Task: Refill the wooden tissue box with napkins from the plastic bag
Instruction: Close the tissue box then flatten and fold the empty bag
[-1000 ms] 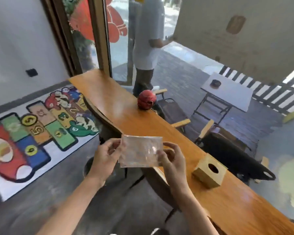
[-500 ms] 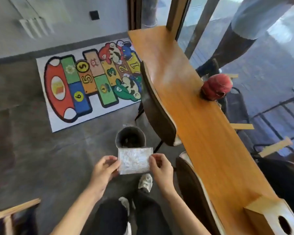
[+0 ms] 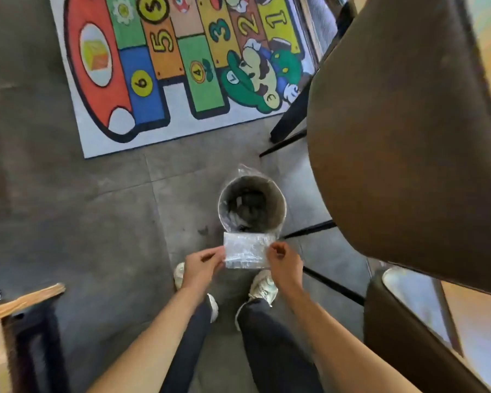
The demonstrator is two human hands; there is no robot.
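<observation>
At the moment of inspection the plastic bag (image 3: pixel 246 253) was held flat between both hands, above the floor and just short of the bin (image 3: pixel 252 206), its far edge overlapping the bin's near rim in this view. The left hand (image 3: pixel 202 265) had its fingers pinched together on the bag's left edge; the right hand (image 3: pixel 284 261) was clamped likewise on the right edge. Whether napkins remained inside could not be established, as the film was crinkled and glaring. The wooden tissue box was not in view. The principal risk, in my judgement, was loss of the contents: if the bag were tipped or torn open here, napkins could drop into the lined bin or onto the floor (image 3: pixel 68 222) and be soiled. A light pinch on slick film could also slip. The surface was grey tile, marked near the bin. A printed hopscotch mat (image 3: pixel 165 66) lay beyond, dark chair backs (image 3: pixel 403 143) crowded the right, and the person's shoes (image 3: pixel 262 287) stood directly beneath.
</observation>
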